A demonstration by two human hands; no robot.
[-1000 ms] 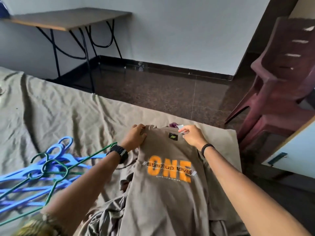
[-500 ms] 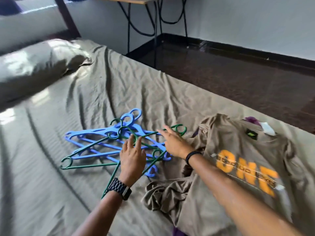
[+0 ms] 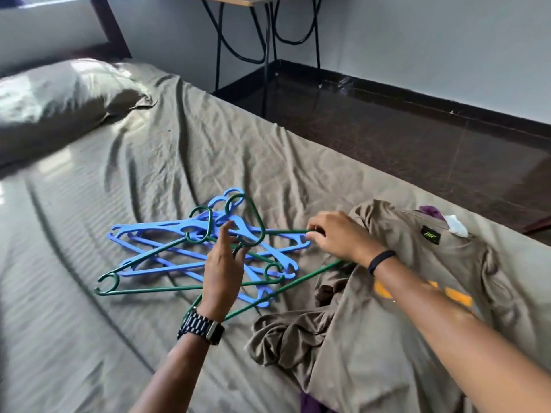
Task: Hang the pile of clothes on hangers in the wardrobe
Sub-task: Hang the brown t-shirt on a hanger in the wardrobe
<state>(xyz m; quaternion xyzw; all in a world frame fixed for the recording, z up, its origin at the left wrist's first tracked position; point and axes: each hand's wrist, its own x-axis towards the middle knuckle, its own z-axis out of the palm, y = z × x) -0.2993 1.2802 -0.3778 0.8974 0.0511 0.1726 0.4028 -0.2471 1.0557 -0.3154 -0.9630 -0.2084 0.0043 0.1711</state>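
**A:** so where's everything sitting? all I can make out is a tangle of hangers.

**B:** yep, a heap of blue hangers (image 3: 167,234) and green hangers (image 3: 155,289) lies mid-frame on the bed (image 3: 89,338). The brown t-shirt (image 3: 387,338) with orange print is spread at lower right on top of other clothes, a bit of purple poking out.

**A:** and the hands?

**B:** right hand (image 3: 337,236) is at the right edge of the heap, fingers (image 3: 313,229) curled around a green hanger's wire. Left hand (image 3: 222,272) is over the middle of the heap, fingers spread loose; can't tell if it touches one.

**A:** anything else?

**B:** pillow (image 3: 59,96) upper left, table legs (image 3: 267,40) at top centre, dark floor (image 3: 417,138) at right.
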